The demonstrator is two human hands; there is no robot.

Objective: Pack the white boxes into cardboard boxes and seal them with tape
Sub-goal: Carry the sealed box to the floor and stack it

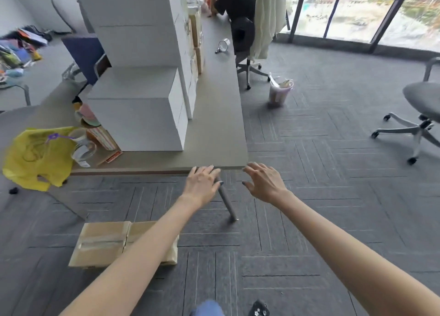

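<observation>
Left hand (202, 184): arm stretched forward, palm down, fingers loosely spread; grip wide, holding nothing. Fingertips reach the front edge of the grey-brown counter (214, 125); whether they touch it cannot be told.

Right hand (264, 184): arm stretched forward, palm down, fingers spread and slightly bent; grip wide, holding nothing. It is just off the counter's front right corner and apart from the left hand.

Crumpled yellow plastic bag (35, 156): hangs over the counter's left end.

Clear tape roll (83, 150): on the counter, just beside the bag.

Flat brown cardboard box sealed with clear tape (104, 242): on the grey carpet floor, below the counter edge. Its right part is hidden by the left forearm.

Stacked white rectangular boxes (135, 123): on the counter, a low stack in front and a taller stack behind.

Slanted grey counter leg (227, 201): between the hands, its top hidden by the left hand.

Metal mug on its side (223, 45): far end of the counter.

Small lined waste bin (281, 92): on the floor, right of the counter.

Grey swivel office chair (421, 115): far right, well apart.
</observation>
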